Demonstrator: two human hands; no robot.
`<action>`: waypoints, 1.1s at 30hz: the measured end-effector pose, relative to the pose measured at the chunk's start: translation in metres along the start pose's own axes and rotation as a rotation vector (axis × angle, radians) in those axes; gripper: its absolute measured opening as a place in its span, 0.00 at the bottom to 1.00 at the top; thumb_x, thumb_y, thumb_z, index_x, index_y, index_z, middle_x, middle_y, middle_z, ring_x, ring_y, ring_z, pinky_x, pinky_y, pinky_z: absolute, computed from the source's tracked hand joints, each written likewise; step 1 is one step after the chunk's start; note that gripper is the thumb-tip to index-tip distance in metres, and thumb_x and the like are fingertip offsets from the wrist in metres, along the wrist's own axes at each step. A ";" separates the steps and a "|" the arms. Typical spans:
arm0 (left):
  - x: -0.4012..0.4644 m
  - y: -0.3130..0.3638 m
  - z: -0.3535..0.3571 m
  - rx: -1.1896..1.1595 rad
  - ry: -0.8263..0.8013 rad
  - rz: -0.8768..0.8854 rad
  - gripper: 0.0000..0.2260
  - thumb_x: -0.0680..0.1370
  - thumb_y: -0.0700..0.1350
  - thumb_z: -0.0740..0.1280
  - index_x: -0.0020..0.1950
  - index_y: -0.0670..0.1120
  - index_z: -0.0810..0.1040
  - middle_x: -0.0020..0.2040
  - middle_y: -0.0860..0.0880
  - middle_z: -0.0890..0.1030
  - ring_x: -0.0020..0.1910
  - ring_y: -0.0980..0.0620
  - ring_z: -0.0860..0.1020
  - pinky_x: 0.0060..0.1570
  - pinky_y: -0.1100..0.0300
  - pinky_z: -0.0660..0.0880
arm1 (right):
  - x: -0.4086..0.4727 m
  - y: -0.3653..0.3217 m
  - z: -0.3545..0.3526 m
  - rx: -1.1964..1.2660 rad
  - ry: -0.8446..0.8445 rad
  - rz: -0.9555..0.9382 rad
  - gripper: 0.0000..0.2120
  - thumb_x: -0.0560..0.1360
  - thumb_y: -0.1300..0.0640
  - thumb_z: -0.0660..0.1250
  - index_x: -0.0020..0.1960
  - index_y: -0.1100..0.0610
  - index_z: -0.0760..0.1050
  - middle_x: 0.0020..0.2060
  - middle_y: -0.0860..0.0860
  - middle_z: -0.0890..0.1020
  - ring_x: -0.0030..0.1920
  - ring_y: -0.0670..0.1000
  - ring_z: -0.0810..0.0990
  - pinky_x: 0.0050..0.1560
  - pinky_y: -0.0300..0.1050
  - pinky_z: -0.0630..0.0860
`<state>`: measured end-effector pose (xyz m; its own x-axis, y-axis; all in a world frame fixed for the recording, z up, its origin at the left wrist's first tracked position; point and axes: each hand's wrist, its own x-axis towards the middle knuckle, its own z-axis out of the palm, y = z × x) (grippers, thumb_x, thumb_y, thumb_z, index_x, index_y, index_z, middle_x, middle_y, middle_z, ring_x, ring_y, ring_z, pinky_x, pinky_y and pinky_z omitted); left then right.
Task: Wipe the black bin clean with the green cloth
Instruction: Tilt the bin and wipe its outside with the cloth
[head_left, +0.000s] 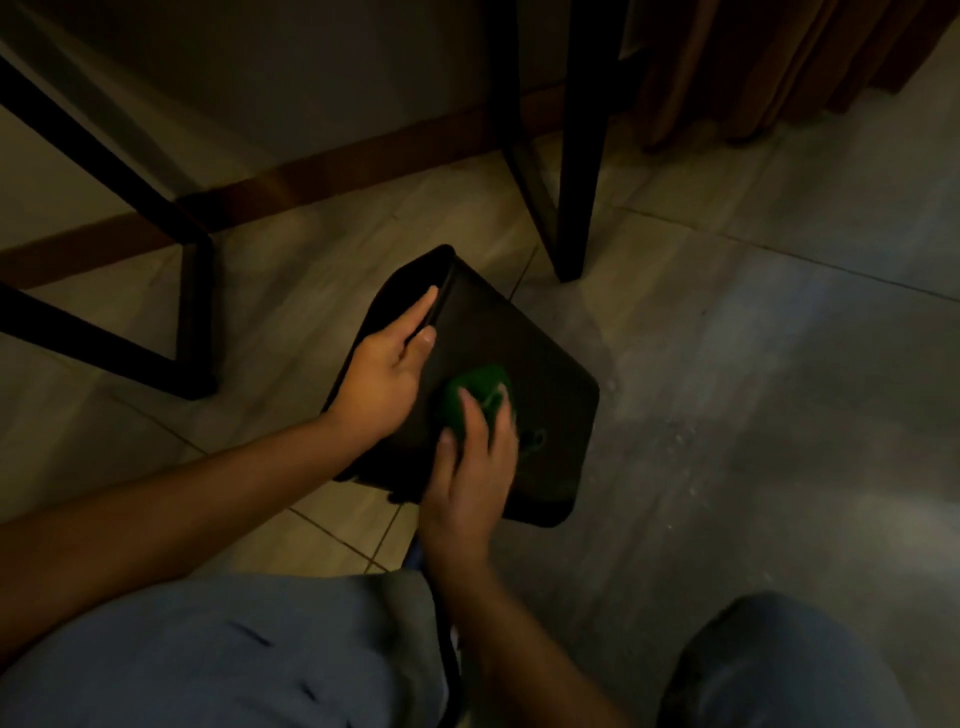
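The black bin (530, 358) lies tilted on the tiled floor, its open mouth turned to the upper left. My left hand (387, 366) grips the bin's rim, fingers inside the mouth and thumb on the outer wall. A bunched green cloth (475, 392) sits on the bin's upward-facing side. My right hand (472, 467) presses the cloth against that side, fingers spread over it; the hand is motion-blurred. Part of the cloth is hidden under my fingers.
Black metal table legs (195, 312) (571, 208) stand left and right behind the bin. A wall with a brown skirting board (311, 176) runs behind, and a brown curtain (769, 67) hangs at the upper right. My knees (234, 660) fill the bottom of the view.
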<state>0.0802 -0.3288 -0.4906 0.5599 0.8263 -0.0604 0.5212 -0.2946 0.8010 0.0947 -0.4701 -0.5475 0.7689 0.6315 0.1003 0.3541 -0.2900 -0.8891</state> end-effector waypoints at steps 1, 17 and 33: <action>-0.001 -0.002 -0.002 -0.014 0.016 -0.009 0.20 0.84 0.47 0.60 0.77 0.58 0.65 0.45 0.46 0.79 0.39 0.52 0.75 0.44 0.55 0.74 | 0.026 0.016 -0.002 -0.026 -0.003 0.012 0.21 0.84 0.47 0.57 0.77 0.44 0.68 0.81 0.50 0.61 0.81 0.55 0.61 0.79 0.54 0.58; -0.007 -0.005 -0.016 -0.084 0.069 -0.091 0.20 0.85 0.43 0.59 0.78 0.49 0.65 0.72 0.51 0.72 0.69 0.60 0.72 0.69 0.66 0.68 | 0.063 0.108 -0.013 -0.097 0.097 0.290 0.25 0.80 0.47 0.56 0.74 0.54 0.74 0.78 0.61 0.68 0.75 0.64 0.70 0.72 0.66 0.70; -0.006 -0.012 -0.013 -0.189 0.041 -0.175 0.18 0.85 0.50 0.58 0.75 0.63 0.67 0.54 0.58 0.77 0.52 0.62 0.76 0.56 0.67 0.71 | -0.006 0.020 0.009 -0.042 0.014 0.047 0.21 0.80 0.46 0.62 0.73 0.45 0.73 0.78 0.54 0.68 0.79 0.59 0.65 0.79 0.62 0.57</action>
<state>0.0622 -0.3243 -0.4918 0.4432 0.8769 -0.1861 0.4759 -0.0542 0.8778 0.0918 -0.4732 -0.5700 0.7922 0.6067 0.0655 0.3394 -0.3488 -0.8736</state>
